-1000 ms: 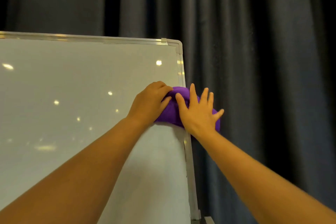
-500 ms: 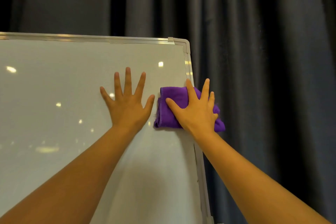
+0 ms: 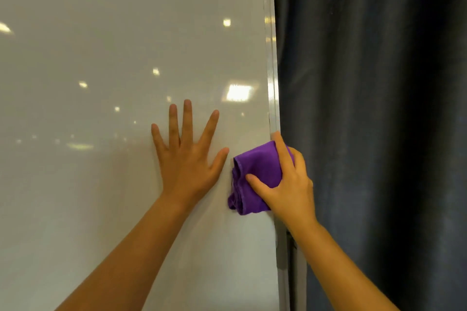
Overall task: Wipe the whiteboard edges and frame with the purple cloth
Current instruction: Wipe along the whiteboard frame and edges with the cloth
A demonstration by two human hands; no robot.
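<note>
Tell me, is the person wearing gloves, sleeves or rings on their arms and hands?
No. The left hand and right hand are bare, with no gloves and no rings on the fingers that show. Both forearms are bare too: no sleeves, watch or bracelet in view.

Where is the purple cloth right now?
In the head view, the purple cloth sits lower right of centre, gripped by the right hand against the whiteboard's right frame, just right of the flat left hand.

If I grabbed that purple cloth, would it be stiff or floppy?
Probably floppy: the purple cloth bunches into soft folds under the right hand. It likely feels light, since a few fingers pin it against the whiteboard. It may slide easily on that shiny surface.
</note>
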